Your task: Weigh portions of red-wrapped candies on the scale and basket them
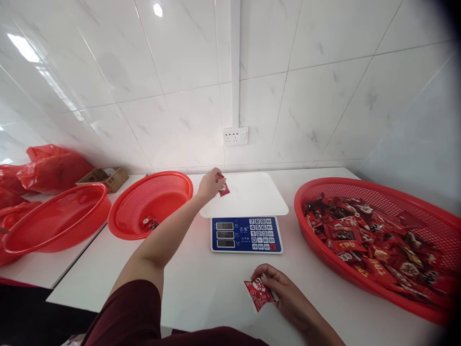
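red baskets (151,202), white-patterned red packets (258,293), blue scale panel (247,234).

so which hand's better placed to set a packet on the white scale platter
Left, probably. The left hand already holds a small red wrapped packet over the white scale platter. The right hand holds another red packet low on the table, short of the scale.

The person wears a dark maroon short sleeve (135,307) on the left arm, ending above the elbow. The forearms are bare. The left hand (209,185) and right hand (284,293) wear no gloves, rings or watch.
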`<state>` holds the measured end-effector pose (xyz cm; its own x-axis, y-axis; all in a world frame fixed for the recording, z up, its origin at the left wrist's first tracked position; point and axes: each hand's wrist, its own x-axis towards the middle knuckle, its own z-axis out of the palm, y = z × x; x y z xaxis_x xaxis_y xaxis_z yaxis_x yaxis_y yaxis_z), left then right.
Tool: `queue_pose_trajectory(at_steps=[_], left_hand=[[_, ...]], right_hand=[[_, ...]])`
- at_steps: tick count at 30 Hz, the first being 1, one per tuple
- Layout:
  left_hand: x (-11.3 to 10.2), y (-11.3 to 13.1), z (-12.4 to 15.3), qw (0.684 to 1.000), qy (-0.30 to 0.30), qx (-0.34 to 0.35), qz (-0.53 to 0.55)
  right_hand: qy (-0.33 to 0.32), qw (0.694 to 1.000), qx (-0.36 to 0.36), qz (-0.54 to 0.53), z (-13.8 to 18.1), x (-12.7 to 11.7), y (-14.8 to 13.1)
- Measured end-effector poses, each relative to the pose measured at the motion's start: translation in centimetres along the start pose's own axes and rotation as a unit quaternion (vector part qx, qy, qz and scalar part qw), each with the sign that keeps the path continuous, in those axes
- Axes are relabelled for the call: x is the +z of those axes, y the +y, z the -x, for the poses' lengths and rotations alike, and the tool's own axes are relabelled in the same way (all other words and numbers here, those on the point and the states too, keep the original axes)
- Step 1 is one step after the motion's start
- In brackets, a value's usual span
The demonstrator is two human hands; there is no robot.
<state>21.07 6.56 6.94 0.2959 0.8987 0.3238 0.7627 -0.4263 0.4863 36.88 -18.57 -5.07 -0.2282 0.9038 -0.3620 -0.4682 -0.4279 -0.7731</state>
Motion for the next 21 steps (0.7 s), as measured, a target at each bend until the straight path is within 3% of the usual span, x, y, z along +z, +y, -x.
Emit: queue_pose_trajectory(at_steps=[5, 7, 10, 14, 18, 21], left_hand=[[-6.5, -3.6, 1.3, 0.987, 0.110, -0.056, -0.103], [-8.3, -5.8, 2.3, 0.975, 0.116, -0.092, -0.166], [-9.2, -8.3, 4.4, 0.963, 0.100, -0.103, -0.228], [-7.6, -8.3, 8.2, 0.976, 0.139, -0.010, -0.170], [-3.5, -4.7, 12.8, 0.972, 0.203, 0.115, 0.014], [0.3, -1.6, 16.1, 0.968, 0.134, 0.174, 0.124]], right_hand=[[0.000, 1.000, 0.000, 0.005, -0.1, -0.1, -0.2], [-0.008, 1.000, 0.001, 0.006, -0.2, -0.2, 0.0], [-0.019, 1.000, -0.006, 0.006, -0.4, -0.6, 0.6], [0.009, 1.000, -0.018, 0.012, -0.5, -0.5, 0.4], [0.071, 0.994, -0.078, 0.005, -1.7, 1.2, -3.4], [0.104, 0.975, -0.198, 0.011, -3.3, 3.2, -7.7]])
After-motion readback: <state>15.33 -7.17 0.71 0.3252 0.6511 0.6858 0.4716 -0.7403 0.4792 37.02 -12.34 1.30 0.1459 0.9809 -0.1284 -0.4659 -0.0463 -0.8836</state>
